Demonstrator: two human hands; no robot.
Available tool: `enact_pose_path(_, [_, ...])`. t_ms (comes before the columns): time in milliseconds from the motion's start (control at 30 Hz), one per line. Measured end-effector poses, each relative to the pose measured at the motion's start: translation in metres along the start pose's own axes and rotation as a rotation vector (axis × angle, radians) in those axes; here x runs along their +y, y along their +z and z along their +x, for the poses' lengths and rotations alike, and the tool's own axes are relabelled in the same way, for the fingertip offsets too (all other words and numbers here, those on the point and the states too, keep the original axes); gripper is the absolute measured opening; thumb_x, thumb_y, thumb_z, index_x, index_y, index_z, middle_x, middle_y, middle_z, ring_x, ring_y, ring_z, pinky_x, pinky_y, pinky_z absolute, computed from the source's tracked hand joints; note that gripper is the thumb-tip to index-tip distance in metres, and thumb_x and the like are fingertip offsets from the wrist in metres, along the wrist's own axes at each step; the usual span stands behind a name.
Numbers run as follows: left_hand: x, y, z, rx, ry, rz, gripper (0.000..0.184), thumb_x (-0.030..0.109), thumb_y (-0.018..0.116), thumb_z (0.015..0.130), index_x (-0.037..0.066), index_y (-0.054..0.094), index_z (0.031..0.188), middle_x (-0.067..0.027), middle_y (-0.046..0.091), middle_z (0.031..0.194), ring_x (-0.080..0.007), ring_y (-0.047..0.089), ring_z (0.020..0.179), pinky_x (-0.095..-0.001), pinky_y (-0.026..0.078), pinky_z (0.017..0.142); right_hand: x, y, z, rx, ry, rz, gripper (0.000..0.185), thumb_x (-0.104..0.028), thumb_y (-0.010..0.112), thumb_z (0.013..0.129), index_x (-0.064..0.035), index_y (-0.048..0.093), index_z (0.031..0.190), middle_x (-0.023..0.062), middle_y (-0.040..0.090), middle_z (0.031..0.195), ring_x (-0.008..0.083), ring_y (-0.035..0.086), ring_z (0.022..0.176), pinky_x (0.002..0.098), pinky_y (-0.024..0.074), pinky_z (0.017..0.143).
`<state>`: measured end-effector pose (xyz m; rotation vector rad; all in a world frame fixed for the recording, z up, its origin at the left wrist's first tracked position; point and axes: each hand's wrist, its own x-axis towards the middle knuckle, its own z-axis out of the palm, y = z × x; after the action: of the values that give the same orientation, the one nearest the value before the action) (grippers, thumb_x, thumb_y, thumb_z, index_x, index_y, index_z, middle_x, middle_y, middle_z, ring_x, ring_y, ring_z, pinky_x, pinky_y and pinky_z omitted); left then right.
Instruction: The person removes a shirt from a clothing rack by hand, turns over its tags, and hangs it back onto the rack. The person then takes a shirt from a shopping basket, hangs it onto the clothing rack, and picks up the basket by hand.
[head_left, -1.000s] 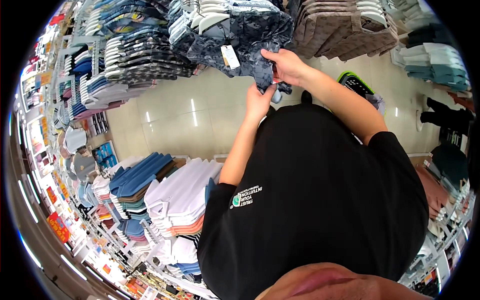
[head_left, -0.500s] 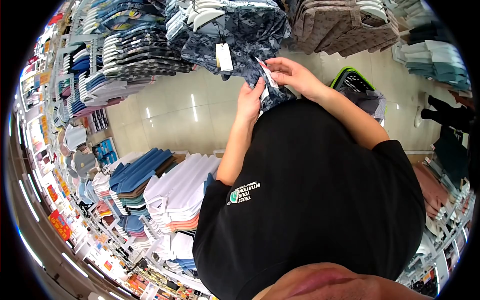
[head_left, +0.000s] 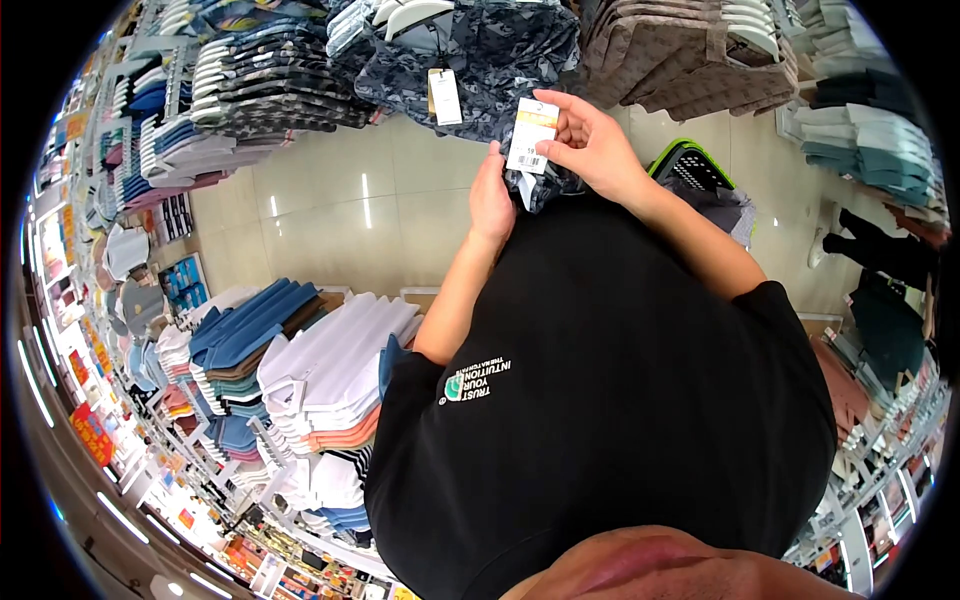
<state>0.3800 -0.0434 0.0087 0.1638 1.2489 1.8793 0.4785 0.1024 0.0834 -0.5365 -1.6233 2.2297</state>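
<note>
Looks like you're at the checking step, orange-white tag [head_left: 533, 137] clamped in your right grip [head_left: 604, 152] by the hanging shirt [head_left: 510, 55], can't tell if your left grip [head_left: 490, 197] is closed, and imo the next move calls for a light touch.

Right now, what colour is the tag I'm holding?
The tag is white with an orange band; head view.

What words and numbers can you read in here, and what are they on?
"TRUST YOUR INTUITION", upside down, on the black T-shirt; the line next to it is too small to be sure of.
Orange-and-white tag in the right hand: print and a barcode, too small to read.
White tag on the dark patterned shirt: too small.
Red sign on the left: too blurred.
</note>
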Motion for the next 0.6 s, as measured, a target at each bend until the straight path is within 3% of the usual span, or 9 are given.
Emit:
enact_pose_path(100, [0.029, 0.027, -0.012, -0.09, 0.019, -0.065, 0.049, 0.034, 0.027, 0.107, -0.003, 0.049, 0.131, -0.0118, 0.057, 0.127, -0.0181, 0.056, 0.114, -0.0333, 0.042, 0.101, 0.002, 0.0, 0.003, -0.052, -0.005, -0.046, 0.049, 0.0, 0.063, 0.089, 0.0004, 0.047, 0.135, 0.0045, 0.065, 0.101, 0.0087, 0.06, 0.088, 0.0232, 0.0496, 0.079])
enact_pose_path(200, [0.032, 0.023, -0.013, -0.144, 0.068, 0.054, 0.05, 0.038, 0.029, 0.107, -0.002, 0.053, 0.126, -0.0099, 0.062, 0.121, -0.0169, 0.059, 0.107, -0.0329, 0.043, 0.097, 0.009, -0.002, 0.003, -0.075, 0.042, -0.002, 0.043, -0.006, 0.058, 0.095, -0.0029, 0.049, 0.136, 0.0037, 0.065, 0.106, 0.0075, 0.059, 0.091, 0.0235, 0.0474, 0.081])
enact_pose_path(233, [0.033, 0.021, -0.012, -0.09, 0.017, 0.167, 0.046, 0.035, 0.036, 0.106, -0.003, 0.056, 0.121, -0.0083, 0.065, 0.114, -0.0153, 0.062, 0.1, -0.031, 0.046, 0.091, 0.011, -0.002, 0.003, -0.082, 0.045, -0.003, 0.043, -0.006, 0.058, 0.095, -0.0029, 0.049, 0.136, 0.0037, 0.065, 0.106, 0.0075, 0.059, 0.091, 0.0235, 0.0474, 0.081])
enact_pose_path(333, [0.029, 0.026, -0.014, -0.013, 0.017, 0.056, 0.042, 0.033, 0.041, 0.105, -0.003, 0.059, 0.115, -0.0073, 0.067, 0.104, -0.0105, 0.062, 0.093, -0.026, 0.047, 0.083, 0.019, -0.003, 0.0, -0.04, 0.065, 0.067, 0.039, -0.01, 0.053, 0.098, -0.0033, 0.049, 0.136, 0.0024, 0.065, 0.102, 0.007, 0.058, 0.089, 0.023, 0.0466, 0.079])
enact_pose_path(433, [0.027, 0.023, -0.012, -0.071, -0.008, -0.022, 0.033, 0.023, 0.048, 0.103, -0.002, 0.057, 0.121, -0.0077, 0.065, 0.114, -0.0139, 0.062, 0.1, -0.028, 0.048, 0.089, 0.023, -0.01, 0.0, -0.042, 0.046, 0.068, 0.038, -0.012, 0.052, 0.099, -0.0039, 0.049, 0.136, 0.0008, 0.064, 0.098, 0.0061, 0.057, 0.087, 0.0218, 0.0455, 0.077])
enact_pose_path(600, [0.026, 0.028, -0.012, -0.066, 0.027, 0.031, 0.029, 0.018, 0.051, 0.101, 0.0, 0.058, 0.123, -0.007, 0.065, 0.115, -0.013, 0.061, 0.102, -0.0279, 0.047, 0.091, 0.023, -0.013, 0.003, 0.022, 0.035, 0.037, 0.038, -0.013, 0.053, 0.098, -0.0034, 0.049, 0.134, 0.0, 0.064, 0.096, 0.0049, 0.056, 0.085, 0.0213, 0.0447, 0.074])
